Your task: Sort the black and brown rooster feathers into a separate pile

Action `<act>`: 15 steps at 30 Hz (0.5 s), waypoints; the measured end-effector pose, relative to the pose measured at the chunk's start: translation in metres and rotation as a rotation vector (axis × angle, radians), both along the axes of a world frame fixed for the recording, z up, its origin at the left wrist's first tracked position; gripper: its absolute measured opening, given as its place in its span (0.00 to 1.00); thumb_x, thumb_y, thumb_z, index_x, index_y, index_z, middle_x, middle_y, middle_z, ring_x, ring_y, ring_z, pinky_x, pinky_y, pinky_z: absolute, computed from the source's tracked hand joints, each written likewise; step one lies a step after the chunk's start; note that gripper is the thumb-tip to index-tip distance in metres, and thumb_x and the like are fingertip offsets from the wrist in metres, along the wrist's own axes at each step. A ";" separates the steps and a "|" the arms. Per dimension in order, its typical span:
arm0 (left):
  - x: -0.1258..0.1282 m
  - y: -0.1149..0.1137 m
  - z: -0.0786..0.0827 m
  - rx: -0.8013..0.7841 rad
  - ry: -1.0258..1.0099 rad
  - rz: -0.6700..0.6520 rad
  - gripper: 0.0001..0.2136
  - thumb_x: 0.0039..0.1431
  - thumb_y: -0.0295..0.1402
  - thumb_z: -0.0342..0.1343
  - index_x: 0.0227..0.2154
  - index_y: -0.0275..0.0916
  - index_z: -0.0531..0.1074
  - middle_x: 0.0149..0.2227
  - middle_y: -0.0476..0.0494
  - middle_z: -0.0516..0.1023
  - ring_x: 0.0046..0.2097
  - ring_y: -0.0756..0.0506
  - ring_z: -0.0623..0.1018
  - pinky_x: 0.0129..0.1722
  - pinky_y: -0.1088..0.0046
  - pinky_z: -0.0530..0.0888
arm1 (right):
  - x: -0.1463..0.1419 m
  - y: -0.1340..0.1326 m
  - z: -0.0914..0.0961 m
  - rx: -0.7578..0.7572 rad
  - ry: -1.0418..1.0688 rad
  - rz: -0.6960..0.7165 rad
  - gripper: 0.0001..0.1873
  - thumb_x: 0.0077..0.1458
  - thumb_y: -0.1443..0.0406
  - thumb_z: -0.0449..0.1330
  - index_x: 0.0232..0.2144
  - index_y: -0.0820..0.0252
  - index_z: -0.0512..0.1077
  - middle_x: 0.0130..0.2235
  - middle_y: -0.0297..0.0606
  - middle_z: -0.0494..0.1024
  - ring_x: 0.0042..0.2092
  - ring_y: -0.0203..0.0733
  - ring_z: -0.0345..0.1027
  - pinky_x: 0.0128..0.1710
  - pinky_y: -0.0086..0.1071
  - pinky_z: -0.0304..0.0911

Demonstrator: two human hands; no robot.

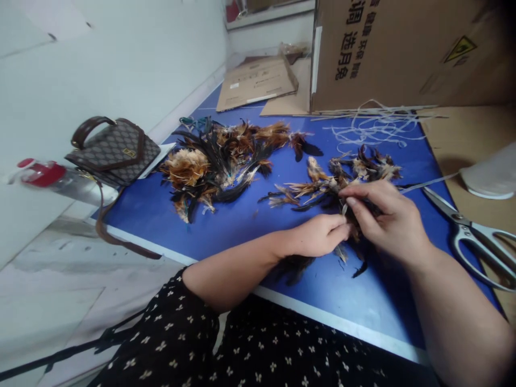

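Dark and brown feathers [306, 200] are gathered around my two hands, low over the blue tabletop. My left hand [322, 235] is closed on part of this feather bundle, its fingertips mostly turned out of sight. Close against it, my right hand [389, 217] pinches with thumb and forefinger at a small whitish strip [344, 208] beside the left fingers. Which end of the strip is gripped cannot be made out. Just beyond my hands lie small feather bunches [365, 164]. Off to the left is a large heap of brown and black feathers [229, 156].
Scissors [471, 231] lie at the table's right edge near a white cone-shaped object [492, 174]. White plastic strings [379, 126] are tangled at the back, before a big cardboard box [403, 59]. A handbag [116, 150] and a red-capped bottle [68, 183] stand left.
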State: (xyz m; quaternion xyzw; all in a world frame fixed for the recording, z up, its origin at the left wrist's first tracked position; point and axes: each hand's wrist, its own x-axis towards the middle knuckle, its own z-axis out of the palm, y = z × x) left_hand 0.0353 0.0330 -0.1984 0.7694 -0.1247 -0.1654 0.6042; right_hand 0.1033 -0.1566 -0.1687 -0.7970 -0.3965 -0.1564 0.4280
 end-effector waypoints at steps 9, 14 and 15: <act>0.012 0.013 0.008 -0.313 0.230 0.177 0.15 0.80 0.44 0.49 0.37 0.43 0.64 0.21 0.59 0.64 0.18 0.54 0.65 0.19 0.79 0.62 | 0.010 -0.018 0.000 -0.113 -0.100 0.062 0.05 0.72 0.61 0.65 0.45 0.55 0.79 0.41 0.38 0.83 0.40 0.46 0.77 0.45 0.41 0.69; 0.013 0.015 0.008 -0.339 0.263 0.193 0.16 0.80 0.46 0.50 0.37 0.42 0.65 0.20 0.60 0.63 0.17 0.55 0.64 0.20 0.80 0.62 | 0.009 -0.014 -0.003 -0.081 -0.117 0.030 0.05 0.70 0.61 0.67 0.44 0.55 0.76 0.40 0.38 0.80 0.39 0.47 0.76 0.41 0.40 0.68; 0.013 0.016 0.007 -0.338 0.264 0.193 0.16 0.80 0.47 0.50 0.37 0.42 0.65 0.20 0.60 0.63 0.17 0.55 0.64 0.20 0.80 0.62 | 0.008 -0.014 -0.002 -0.087 -0.107 0.067 0.04 0.70 0.62 0.66 0.42 0.54 0.76 0.39 0.37 0.80 0.38 0.45 0.75 0.41 0.40 0.67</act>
